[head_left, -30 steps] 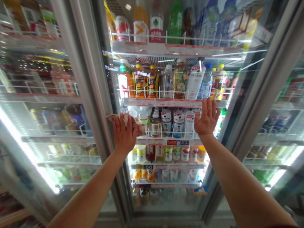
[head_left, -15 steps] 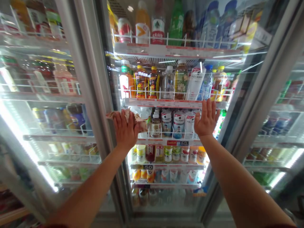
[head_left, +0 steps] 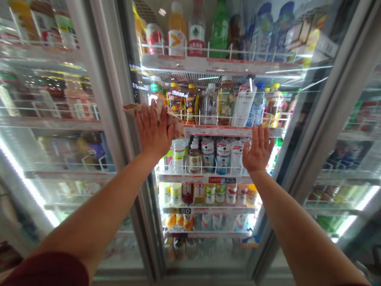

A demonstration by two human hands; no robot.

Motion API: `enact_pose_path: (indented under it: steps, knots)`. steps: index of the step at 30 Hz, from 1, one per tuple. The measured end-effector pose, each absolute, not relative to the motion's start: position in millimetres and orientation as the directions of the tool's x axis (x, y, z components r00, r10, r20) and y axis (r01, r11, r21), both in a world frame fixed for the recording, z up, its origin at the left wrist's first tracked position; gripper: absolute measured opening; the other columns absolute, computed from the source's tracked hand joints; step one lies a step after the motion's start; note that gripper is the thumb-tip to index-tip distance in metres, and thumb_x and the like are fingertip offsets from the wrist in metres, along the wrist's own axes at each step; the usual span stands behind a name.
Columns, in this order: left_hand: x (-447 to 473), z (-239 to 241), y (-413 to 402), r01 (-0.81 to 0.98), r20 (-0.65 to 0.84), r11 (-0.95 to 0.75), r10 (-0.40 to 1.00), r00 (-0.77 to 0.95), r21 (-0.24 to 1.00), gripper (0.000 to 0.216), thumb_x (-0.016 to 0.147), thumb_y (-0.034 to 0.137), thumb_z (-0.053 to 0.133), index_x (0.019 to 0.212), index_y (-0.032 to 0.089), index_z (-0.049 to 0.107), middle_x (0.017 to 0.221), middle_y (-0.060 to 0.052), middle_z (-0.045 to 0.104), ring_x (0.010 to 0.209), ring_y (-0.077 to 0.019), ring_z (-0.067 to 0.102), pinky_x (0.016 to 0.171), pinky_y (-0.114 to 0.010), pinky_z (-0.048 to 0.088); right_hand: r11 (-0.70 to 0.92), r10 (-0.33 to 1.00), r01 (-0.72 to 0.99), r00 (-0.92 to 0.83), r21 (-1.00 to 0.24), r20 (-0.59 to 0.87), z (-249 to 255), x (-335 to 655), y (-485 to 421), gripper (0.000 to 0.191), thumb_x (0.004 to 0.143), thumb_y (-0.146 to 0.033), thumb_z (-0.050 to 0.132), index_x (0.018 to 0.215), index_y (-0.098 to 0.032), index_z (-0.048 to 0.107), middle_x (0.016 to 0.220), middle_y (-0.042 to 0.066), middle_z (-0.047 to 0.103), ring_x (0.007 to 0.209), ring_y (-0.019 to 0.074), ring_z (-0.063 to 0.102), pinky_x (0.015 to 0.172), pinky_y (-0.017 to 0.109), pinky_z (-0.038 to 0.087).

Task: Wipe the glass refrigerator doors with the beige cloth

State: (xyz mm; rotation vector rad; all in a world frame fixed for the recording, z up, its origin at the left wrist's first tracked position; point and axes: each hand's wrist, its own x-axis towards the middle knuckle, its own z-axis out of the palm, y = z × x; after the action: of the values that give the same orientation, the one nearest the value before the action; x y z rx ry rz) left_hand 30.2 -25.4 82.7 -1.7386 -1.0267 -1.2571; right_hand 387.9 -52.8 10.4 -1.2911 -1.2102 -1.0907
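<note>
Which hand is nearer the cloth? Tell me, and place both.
Left. The left hand lies flat on the cloth; the right hand is apart from it, to its right and slightly lower.

A left shelf tag read "50"; a right tag, "60"; a bottle's red label showed "夫山".

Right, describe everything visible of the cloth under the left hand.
The cloth is pale with reddish-brown blotches and looks thin and soft. It is spread but creased, with uneven edges; its middle is partly hidden by the left hand, which lies on it. One end pokes out leftward over the grey door frame, the other rightward. It appears pressed against the glass door.
</note>
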Motion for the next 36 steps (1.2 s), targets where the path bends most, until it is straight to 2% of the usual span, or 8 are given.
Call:
enact_pose_path:
  steps: [6,13,17,20,24,27,33,36]
  knots:
    - [36,102,-25,0.812,0.861,-0.468,0.183,0.474,-0.348,0.062,0.105,0.04,0.059,0.162,0.028,0.037,0.173,-0.006,0.022,0.161,-0.0375,0.002,0.127,-0.072,-0.002,0.011,0.085,0.996,0.083,-0.084,0.993,10,388,-52,0.065,0.101,-0.038,0.036,0.163,-0.019,0.038,0.165,0.014,0.044,0.159,0.0291,0.03,0.129,0.055,0.018]
    - [52,174,-31,0.914,0.955,-0.388,0.207,0.214,-0.12,0.062,0.113,0.044,0.038,0.166,0.014,0.027,0.175,-0.011,0.008,0.159,-0.0434,-0.004,0.121,-0.073,-0.009,0.015,0.077,0.996,0.083,-0.085,0.994,10,390,-51,0.066,0.1,-0.036,0.039,0.164,-0.019,0.036,0.166,0.013,0.043,0.159,0.0289,0.029,0.129,0.055,0.02]
    - [74,148,-24,0.747,0.789,-0.477,0.161,0.593,-0.463,0.057,0.108,0.046,0.048,0.16,0.023,0.042,0.173,-0.004,0.022,0.161,-0.0398,0.004,0.122,-0.075,-0.012,0.006,0.082,0.997,0.076,-0.077,0.994,10,390,-51,0.067,0.1,-0.036,0.039,0.164,-0.02,0.034,0.166,0.013,0.042,0.159,0.0287,0.029,0.129,0.055,0.019]
    - [70,171,-16,0.59,0.63,-0.492,0.103,0.77,-0.64,0.058,0.107,0.05,0.05,0.161,0.035,0.037,0.173,0.001,0.025,0.162,-0.0323,0.01,0.128,-0.069,-0.006,0.002,0.064,0.998,0.07,-0.07,0.995,9,390,-51,0.065,0.101,-0.036,0.039,0.164,-0.019,0.036,0.166,0.013,0.043,0.159,0.0285,0.03,0.129,0.054,0.019]
    - [57,223,-12,0.82,0.89,-0.422,0.063,0.451,-0.386,0.067,0.107,0.05,0.048,0.167,0.029,0.025,0.177,-0.001,0.004,0.161,-0.0367,-0.002,0.127,-0.072,0.0,0.004,0.054,0.998,0.062,-0.063,0.997,9,391,-51,0.065,0.102,-0.037,0.039,0.163,-0.019,0.036,0.166,0.013,0.043,0.159,0.0284,0.03,0.129,0.054,0.019]
    - [65,217,-16,0.879,0.949,-0.425,0.12,0.292,-0.217,0.067,0.106,0.048,0.042,0.167,0.027,0.025,0.176,0.002,0.005,0.161,-0.0348,-0.004,0.13,-0.07,0.0,0.006,0.05,0.998,0.055,-0.056,0.997,9,391,-51,0.065,0.101,-0.037,0.04,0.163,-0.018,0.036,0.166,0.013,0.043,0.159,0.0282,0.03,0.129,0.053,0.019]
    - [83,196,-26,0.522,0.564,-0.6,0.137,0.814,-0.607,0.067,0.099,0.056,0.038,0.161,0.032,0.038,0.169,0.008,0.031,0.162,-0.0254,0.014,0.134,-0.06,0.007,-0.002,0.064,0.998,0.068,-0.068,0.996,9,391,-51,0.065,0.101,-0.037,0.04,0.162,-0.018,0.038,0.166,0.013,0.044,0.159,0.0281,0.03,0.129,0.053,0.019]
    - [76,226,-29,0.649,0.704,-0.532,0.131,0.698,-0.545,0.068,0.099,0.058,0.033,0.163,0.035,0.035,0.172,0.011,0.021,0.163,-0.0243,0.005,0.135,-0.057,0.003,0.003,0.061,0.998,0.067,-0.067,0.996,8,392,-51,0.065,0.1,-0.036,0.041,0.163,-0.018,0.037,0.166,0.013,0.044,0.159,0.0281,0.029,0.129,0.053,0.019]
